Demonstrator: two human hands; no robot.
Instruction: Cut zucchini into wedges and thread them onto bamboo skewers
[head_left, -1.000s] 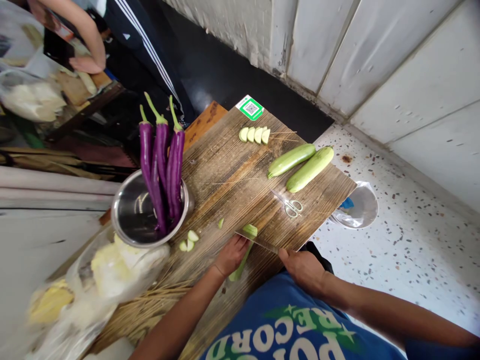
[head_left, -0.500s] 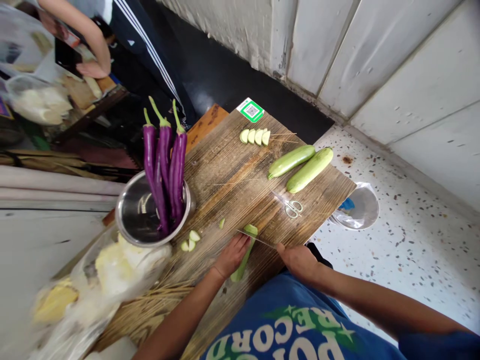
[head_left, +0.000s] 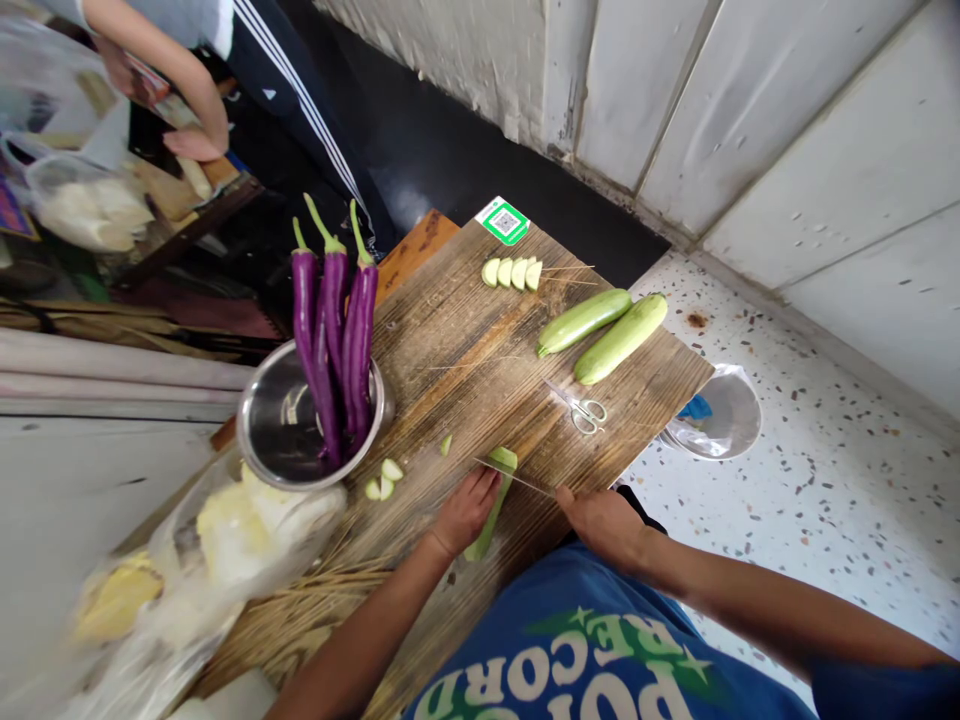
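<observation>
A cut length of zucchini [head_left: 487,532] lies on the wooden table [head_left: 465,340] near my body. My left hand [head_left: 471,505] presses down on it with fingers bent around its side. In my right hand [head_left: 600,520] is the handle of a knife [head_left: 526,483], whose thin blade crosses the zucchini just beyond my left fingertips. Left of my left hand lie a few small cut zucchini pieces [head_left: 387,480] and one lone piece [head_left: 446,444]. Farther back, several zucchini slices [head_left: 512,273] stand in an overlapping row on thin skewers [head_left: 566,268].
Two whole zucchinis [head_left: 621,338] and scissors [head_left: 585,411] lie at the right. A steel bowl [head_left: 264,430] holds purple eggplants [head_left: 334,350] at the left, beside a plastic bag [head_left: 247,535] and loose skewers [head_left: 300,610]. A lined bin [head_left: 720,425] stands on the floor. Another person [head_left: 195,90] works at the upper left.
The view has shifted slightly. Both hands, the knife and the zucchini look almost the same as before.
</observation>
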